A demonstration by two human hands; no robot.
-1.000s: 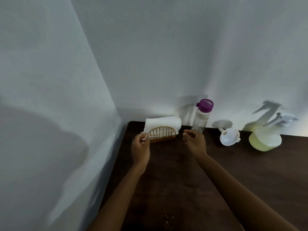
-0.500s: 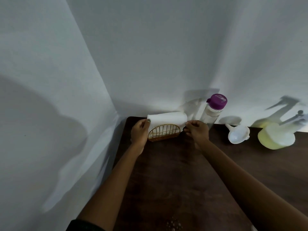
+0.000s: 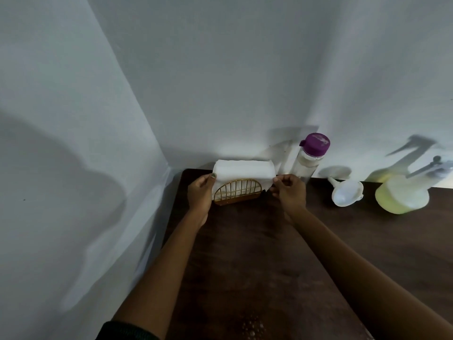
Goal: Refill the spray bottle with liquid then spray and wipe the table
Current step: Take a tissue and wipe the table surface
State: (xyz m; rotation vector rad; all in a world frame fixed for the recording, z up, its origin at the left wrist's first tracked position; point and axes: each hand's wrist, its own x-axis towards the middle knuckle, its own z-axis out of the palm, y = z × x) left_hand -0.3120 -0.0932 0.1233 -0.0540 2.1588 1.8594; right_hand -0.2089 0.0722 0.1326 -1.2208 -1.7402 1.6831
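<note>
Both hands, left hand (image 3: 199,191) and right hand (image 3: 289,191), pinch the paper napkins (image 3: 242,171) between them; a hard pull could topple the wire napkin holder (image 3: 236,193).

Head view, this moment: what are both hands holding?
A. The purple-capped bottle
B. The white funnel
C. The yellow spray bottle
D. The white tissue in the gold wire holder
D: the left hand and right hand each pinch an end of the white tissue standing in the gold wire holder; nothing else is touched.
</note>
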